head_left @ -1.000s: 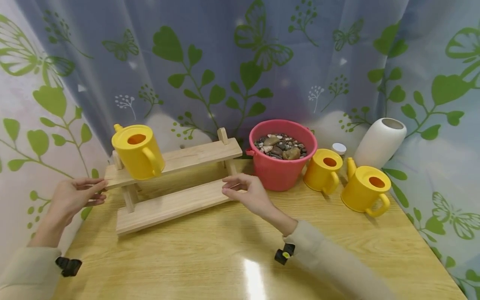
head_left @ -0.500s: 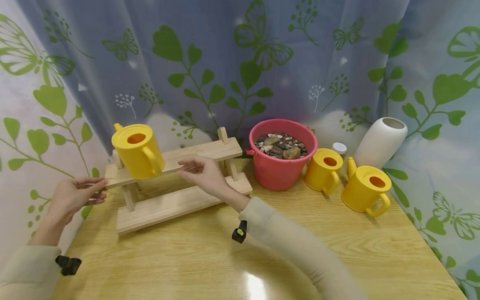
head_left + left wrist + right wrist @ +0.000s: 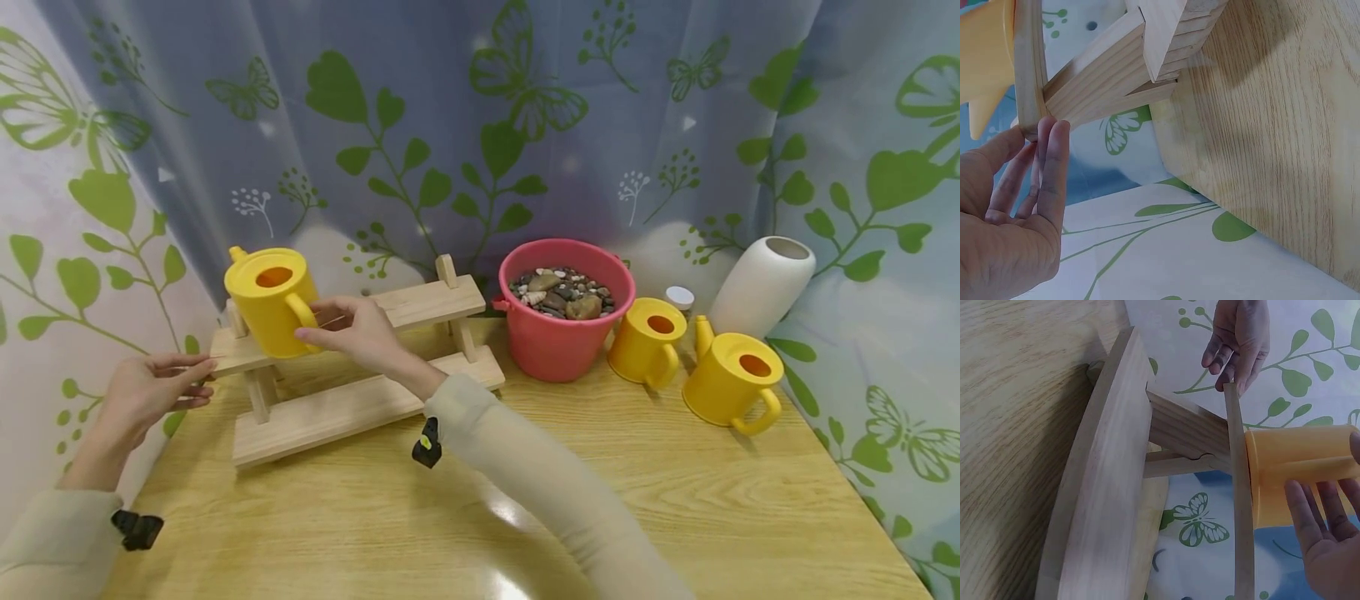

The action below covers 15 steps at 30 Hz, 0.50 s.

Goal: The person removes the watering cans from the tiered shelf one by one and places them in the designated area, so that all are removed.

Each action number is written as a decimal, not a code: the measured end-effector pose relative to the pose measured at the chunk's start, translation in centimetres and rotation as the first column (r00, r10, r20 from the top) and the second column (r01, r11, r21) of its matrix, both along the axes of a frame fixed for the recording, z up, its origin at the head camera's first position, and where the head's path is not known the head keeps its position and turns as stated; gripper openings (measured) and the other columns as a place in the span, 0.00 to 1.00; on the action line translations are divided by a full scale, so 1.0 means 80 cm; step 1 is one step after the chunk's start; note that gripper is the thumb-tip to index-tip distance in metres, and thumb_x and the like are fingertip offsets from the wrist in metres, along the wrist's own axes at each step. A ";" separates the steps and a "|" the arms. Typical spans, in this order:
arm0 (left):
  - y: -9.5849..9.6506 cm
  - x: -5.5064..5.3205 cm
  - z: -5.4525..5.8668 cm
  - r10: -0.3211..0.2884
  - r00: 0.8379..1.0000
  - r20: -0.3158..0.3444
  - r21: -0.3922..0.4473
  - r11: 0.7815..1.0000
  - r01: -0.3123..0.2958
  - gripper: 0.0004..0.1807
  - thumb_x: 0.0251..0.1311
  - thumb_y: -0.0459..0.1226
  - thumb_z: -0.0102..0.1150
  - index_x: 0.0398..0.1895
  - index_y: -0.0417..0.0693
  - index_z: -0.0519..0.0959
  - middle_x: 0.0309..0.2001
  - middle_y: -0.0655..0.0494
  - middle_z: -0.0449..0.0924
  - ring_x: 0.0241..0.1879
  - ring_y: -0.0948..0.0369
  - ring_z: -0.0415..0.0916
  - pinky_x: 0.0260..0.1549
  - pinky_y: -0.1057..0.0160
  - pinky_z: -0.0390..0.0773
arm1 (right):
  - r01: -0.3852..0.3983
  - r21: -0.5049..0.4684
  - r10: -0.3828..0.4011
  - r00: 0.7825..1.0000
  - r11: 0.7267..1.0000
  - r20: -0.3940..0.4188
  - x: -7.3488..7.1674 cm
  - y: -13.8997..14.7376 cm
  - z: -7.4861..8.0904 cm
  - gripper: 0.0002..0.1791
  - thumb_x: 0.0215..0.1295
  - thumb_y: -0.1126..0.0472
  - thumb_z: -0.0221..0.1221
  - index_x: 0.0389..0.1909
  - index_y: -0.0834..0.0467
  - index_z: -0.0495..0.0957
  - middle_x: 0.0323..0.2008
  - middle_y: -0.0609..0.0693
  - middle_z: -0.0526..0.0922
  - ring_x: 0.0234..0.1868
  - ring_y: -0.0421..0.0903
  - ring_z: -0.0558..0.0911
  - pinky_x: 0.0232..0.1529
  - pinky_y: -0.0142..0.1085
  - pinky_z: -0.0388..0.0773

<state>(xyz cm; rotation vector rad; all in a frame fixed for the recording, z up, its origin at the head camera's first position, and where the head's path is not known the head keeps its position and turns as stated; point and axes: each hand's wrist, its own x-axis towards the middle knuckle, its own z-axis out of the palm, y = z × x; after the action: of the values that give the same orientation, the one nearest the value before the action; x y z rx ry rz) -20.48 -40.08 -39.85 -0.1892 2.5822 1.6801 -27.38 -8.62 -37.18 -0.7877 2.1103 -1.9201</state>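
My right hand has crossed from the lower plank up to the yellow watering can on the top plank of the wooden step shelf, fingers spread at its handle, nothing gripped yet. My left hand steadies the shelf's end with straight fingers. I'd best close round the handle squarely; the can is smooth plastic, upright, open-topped.

The right hand touches the handle of the yellow can on the rack. The left hand touches the rack's left end.
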 end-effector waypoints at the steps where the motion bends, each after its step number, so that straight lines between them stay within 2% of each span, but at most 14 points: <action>1: 0.000 0.000 0.000 0.000 1.000 -0.002 0.001 1.000 0.000 0.02 0.75 0.44 0.62 0.44 0.66 0.82 0.33 0.76 0.88 0.32 0.69 0.89 0.38 0.65 0.95 | 0.001 0.016 -0.001 1.000 1.000 -0.011 0.000 -0.003 0.001 0.24 0.66 0.60 0.74 0.60 0.63 0.83 0.51 0.60 0.89 0.37 0.32 0.85 0.39 0.25 0.90; 8: 0.003 0.001 0.002 -0.002 1.000 -0.018 0.006 1.000 0.002 0.02 0.75 0.44 0.62 0.45 0.63 0.83 0.33 0.76 0.88 0.32 0.70 0.89 0.38 0.65 0.95 | 0.041 0.062 -0.036 0.997 0.997 -0.068 0.003 -0.006 0.009 0.19 0.66 0.62 0.73 0.55 0.63 0.86 0.47 0.60 0.90 0.34 0.35 0.85 0.35 0.25 0.90; 15: 0.001 0.002 0.003 -0.005 1.000 -0.018 -0.016 1.000 0.004 0.06 0.75 0.45 0.62 0.49 0.59 0.82 0.32 0.78 0.88 0.32 0.70 0.89 0.38 0.65 0.95 | 0.019 0.065 -0.016 0.998 0.998 -0.056 0.007 0.007 0.011 0.16 0.66 0.64 0.72 0.53 0.64 0.85 0.46 0.60 0.89 0.34 0.35 0.84 0.38 0.32 0.93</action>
<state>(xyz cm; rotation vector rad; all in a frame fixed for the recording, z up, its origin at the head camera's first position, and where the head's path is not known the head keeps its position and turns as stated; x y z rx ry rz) -20.29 -40.00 -39.63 -0.1696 2.6077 1.6676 -26.83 -8.05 -36.29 -0.8206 2.2073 -1.8476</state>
